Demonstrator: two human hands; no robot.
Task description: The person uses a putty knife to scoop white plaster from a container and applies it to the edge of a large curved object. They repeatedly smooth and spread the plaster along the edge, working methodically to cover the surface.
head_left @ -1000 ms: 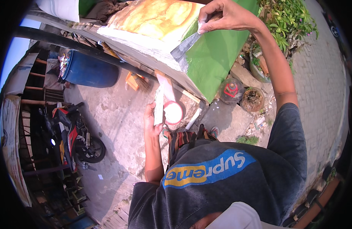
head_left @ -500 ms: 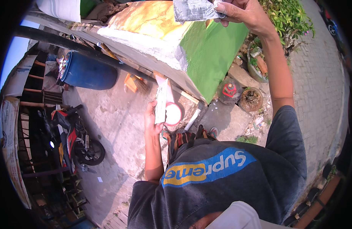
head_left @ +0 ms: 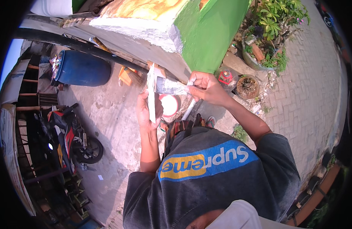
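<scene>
Down from the green-and-white wall [head_left: 212, 42] at twelve o'clock come my right fingers [head_left: 198, 92]. Toward six o'clock from that wall, a red-rimmed bucket [head_left: 179, 107] holds something white. My left fingers [head_left: 142, 101] grip a pale board [head_left: 151, 93]; at its two o'clock, my right ones pinch a smeared scraper [head_left: 169, 86].

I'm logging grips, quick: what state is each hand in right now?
Left hand: closed, holding a pale flat board seen nearly edge-on.
Right hand: closed, holding a putty knife, blade toward the board.
</scene>
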